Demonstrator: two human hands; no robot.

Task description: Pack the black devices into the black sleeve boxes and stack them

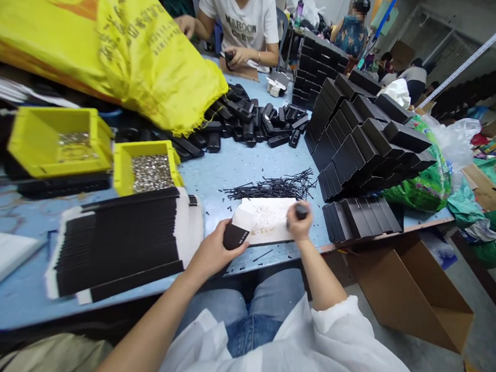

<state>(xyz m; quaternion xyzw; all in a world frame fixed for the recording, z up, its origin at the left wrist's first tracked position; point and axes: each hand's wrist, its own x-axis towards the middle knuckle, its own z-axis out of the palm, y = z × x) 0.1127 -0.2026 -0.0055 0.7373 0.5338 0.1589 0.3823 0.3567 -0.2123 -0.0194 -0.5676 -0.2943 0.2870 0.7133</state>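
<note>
Left hand (211,254), lower centre of frame: closed on a small black card piece (236,237), held at the left edge of the white board (266,221). Right hand (299,223), just right: clamped on a dark round-headed tool (301,210), pressed upright onto the board. Hands apart, the board lying between them, its long axis left to right. Black pins (273,186) heaped just above.

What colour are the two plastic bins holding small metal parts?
Bright yellow plastic bins, clearest in the head view.
</note>
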